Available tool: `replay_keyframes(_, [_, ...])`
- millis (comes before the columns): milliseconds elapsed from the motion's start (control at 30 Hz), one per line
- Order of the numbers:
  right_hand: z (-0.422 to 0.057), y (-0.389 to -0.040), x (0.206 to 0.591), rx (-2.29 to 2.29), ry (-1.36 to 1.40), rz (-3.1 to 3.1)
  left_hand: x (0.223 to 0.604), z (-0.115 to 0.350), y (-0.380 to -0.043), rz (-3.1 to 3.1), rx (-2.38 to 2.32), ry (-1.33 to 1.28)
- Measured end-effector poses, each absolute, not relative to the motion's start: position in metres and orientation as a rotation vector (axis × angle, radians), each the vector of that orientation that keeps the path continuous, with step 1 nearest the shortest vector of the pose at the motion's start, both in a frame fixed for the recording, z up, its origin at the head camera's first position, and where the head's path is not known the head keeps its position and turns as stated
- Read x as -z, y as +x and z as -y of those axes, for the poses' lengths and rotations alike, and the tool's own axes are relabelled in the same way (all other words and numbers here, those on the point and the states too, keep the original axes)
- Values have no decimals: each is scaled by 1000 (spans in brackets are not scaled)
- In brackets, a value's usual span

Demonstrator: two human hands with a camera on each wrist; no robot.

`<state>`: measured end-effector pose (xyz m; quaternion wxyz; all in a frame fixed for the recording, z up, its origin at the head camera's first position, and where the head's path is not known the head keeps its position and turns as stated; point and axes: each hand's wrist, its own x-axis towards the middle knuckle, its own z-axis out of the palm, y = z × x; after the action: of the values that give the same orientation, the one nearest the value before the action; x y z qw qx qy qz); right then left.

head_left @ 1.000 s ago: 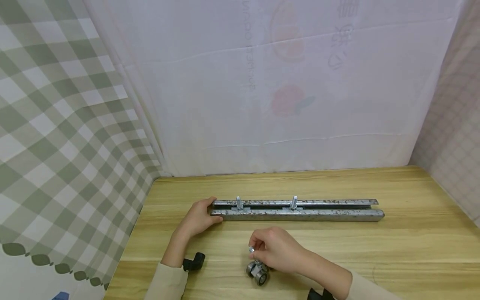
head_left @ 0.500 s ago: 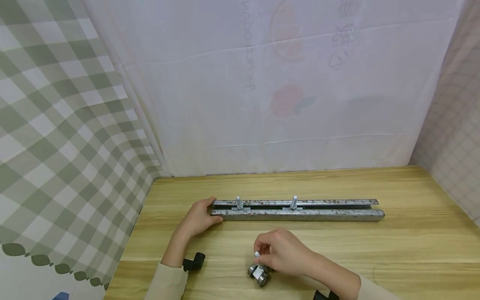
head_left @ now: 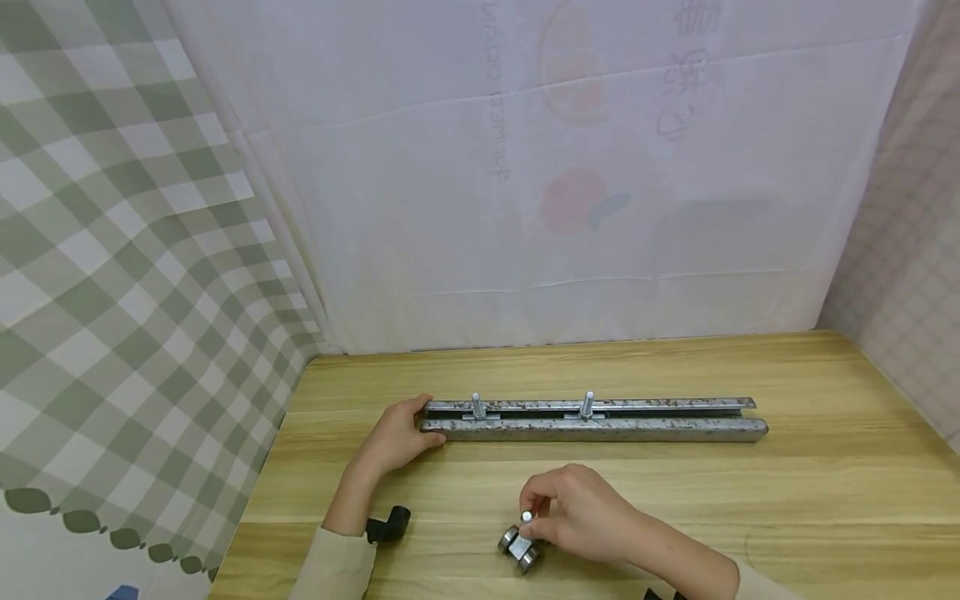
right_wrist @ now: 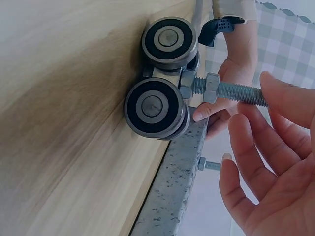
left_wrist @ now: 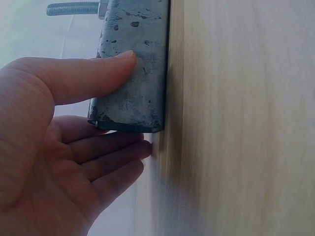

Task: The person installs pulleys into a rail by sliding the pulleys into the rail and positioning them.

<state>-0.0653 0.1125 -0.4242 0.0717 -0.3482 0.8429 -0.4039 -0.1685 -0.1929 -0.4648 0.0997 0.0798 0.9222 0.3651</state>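
Note:
A steel channel rail (head_left: 637, 430) with a slot along its top lies across the wooden table. Two threaded bolts, a left one (head_left: 477, 406) and a right one (head_left: 587, 405), stick up from the slot. At the rail's left end my left hand (head_left: 400, 434) grips it, thumb (left_wrist: 106, 76) on the near side and fingers behind and under the end. My right hand (head_left: 581, 514) pinches the threaded bolt (right_wrist: 241, 93) of a roller trolley (head_left: 519, 547) between thumb and fingertips. The trolley's wheels (right_wrist: 151, 106) are near the tabletop, in front of the rail; its bolt carries nuts (right_wrist: 211, 87).
The wooden table (head_left: 825, 467) runs back to a white cloth (head_left: 450, 208) that hangs behind it. A green checked cloth (head_left: 135, 275) hangs at the left, a paler one (head_left: 900, 275) at the right.
The right hand has moved a little right and toward the front edge, and the trolley has turned and shifted slightly right with it. The left hand and rail stay put.

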Motion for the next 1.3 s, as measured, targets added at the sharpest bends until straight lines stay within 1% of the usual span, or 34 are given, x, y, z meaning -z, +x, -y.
replay_keyframes(233, [-118,-64,425,1176,-1025,-2594,465,192,-170,-2714,-1095,241])
replay_keyframes(1000, [-137,-66,431,1177,-1120,-2811,466,192,-171,-2716,-1096,256])
replay_keyframes(1300, [-150,-69,433,1193,-1154,-2833,466,193,-167,-2715,-1106,236])
